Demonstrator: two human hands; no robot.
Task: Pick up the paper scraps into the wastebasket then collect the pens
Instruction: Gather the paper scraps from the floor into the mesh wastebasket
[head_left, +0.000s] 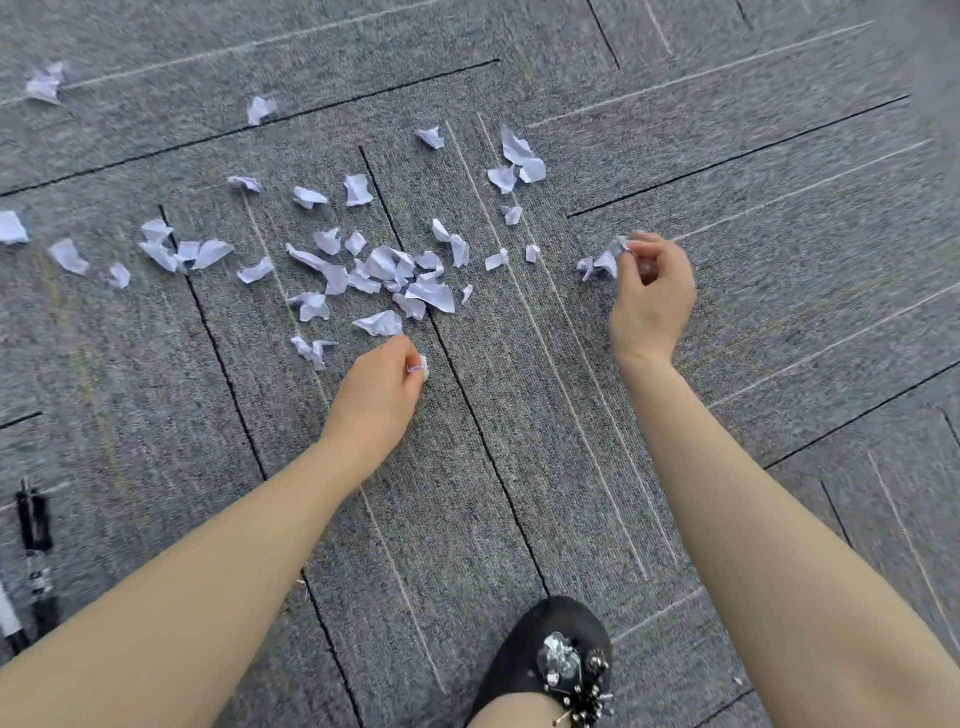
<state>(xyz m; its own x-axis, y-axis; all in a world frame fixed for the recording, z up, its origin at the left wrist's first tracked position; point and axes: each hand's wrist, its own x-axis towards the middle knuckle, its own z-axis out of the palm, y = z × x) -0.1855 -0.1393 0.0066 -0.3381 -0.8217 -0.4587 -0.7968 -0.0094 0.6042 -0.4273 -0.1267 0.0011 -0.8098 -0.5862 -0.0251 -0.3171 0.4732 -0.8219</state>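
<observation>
1. Head view: no legible writing on any item; the print on the pens (36, 561) is blurred.
2. Pens lie on the carpet floor (727, 156), well to the left of the left hand (376, 392), long axes running roughly toward and away from the person.
3. Left hand: fingers curled shut, pinching a small scrap (422, 362).
4. Right hand (649, 291): fingertips pinching a crumpled scrap (602, 262).
5. Loose paper scraps (384, 270) lie scattered just beyond the left hand and left of the right hand.

Even soft daylight; edges blurred, wide-angle bowed.
</observation>
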